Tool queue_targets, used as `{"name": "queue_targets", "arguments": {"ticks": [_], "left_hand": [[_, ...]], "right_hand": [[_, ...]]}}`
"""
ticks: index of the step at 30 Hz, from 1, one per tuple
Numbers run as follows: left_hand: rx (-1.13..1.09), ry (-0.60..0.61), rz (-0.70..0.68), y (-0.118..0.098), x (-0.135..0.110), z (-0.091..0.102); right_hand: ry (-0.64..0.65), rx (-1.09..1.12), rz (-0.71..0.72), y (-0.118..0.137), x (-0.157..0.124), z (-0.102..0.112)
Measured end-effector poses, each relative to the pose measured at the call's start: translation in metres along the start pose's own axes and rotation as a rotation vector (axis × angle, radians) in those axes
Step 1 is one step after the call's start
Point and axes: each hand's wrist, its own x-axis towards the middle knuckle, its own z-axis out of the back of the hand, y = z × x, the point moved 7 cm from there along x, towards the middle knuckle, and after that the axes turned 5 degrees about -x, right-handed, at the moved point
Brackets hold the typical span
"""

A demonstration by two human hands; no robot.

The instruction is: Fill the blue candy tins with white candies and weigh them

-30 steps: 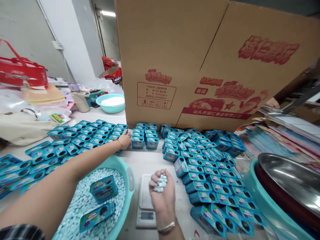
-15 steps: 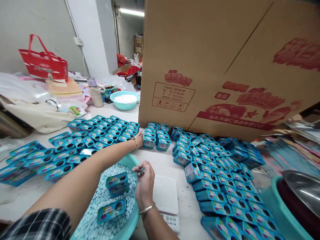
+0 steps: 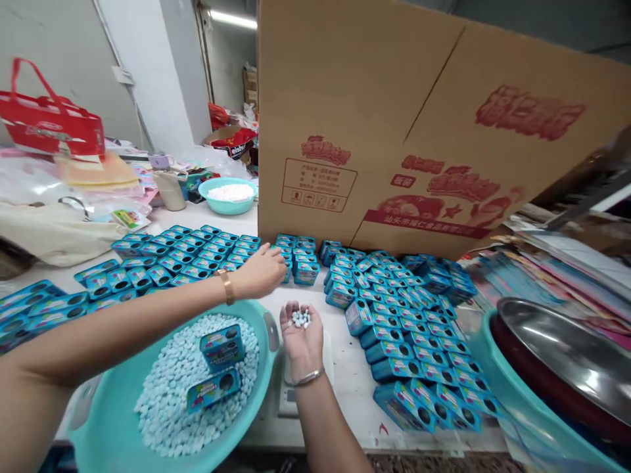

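1. Lying loose in the cupped palm of the right hand (image 3: 302,338), a small heap of pale tablets (image 3: 300,318) is held above the scale (image 3: 287,397). The fingers are curled upward but not closed over the heap.
2. The left hand (image 3: 263,270) is stretched out, fingers extended, to the blue boxes (image 3: 302,266) set before the carton (image 3: 345,118). Nothing is clamped, and whether a box is touched cannot be told.
3. The tablets are judged light, hard, smooth and apt to roll. They are best carried in a level, hollowed palm rather than pinched.
4. The blue boxes are judged light, stiff and thin-walled, and best taken by the two long sides.
5. More tablets and two boxes are seen lying in the basin (image 3: 123,427), just left of the right hand.
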Motion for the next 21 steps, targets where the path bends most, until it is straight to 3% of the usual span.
{"name": "queue_targets", "arguments": {"ticks": [3,5,8,12,14,16,18,21], "left_hand": [[-0.139,-0.011,-0.115,-0.055,-0.011,0.018],[-0.206,-0.029,-0.07,-0.061,-0.021,0.023],[-0.251,-0.018,0.097,-0.035,-0.053,0.016],[-0.224,0.18,0.318,0.0,-0.119,-0.026],[-0.231,0.262,0.397,0.006,-0.147,-0.048],[-0.255,0.31,0.429,0.007,-0.163,-0.058],[-0.275,0.296,0.423,0.008,-0.163,-0.049],[-0.277,0.149,0.396,0.012,-0.139,-0.006]], "right_hand": [[-0.057,0.13,-0.128,-0.003,-0.002,0.001],[-0.036,0.15,-0.157,0.001,-0.008,0.001],[0.032,0.215,-0.158,0.019,-0.017,0.012],[0.074,0.252,-0.061,0.059,-0.025,0.05],[0.044,0.242,-0.017,0.075,-0.028,0.072],[0.0,0.235,0.016,0.088,-0.033,0.09],[-0.03,0.24,0.04,0.1,-0.041,0.103],[-0.068,0.256,0.1,0.117,-0.054,0.114]]}}
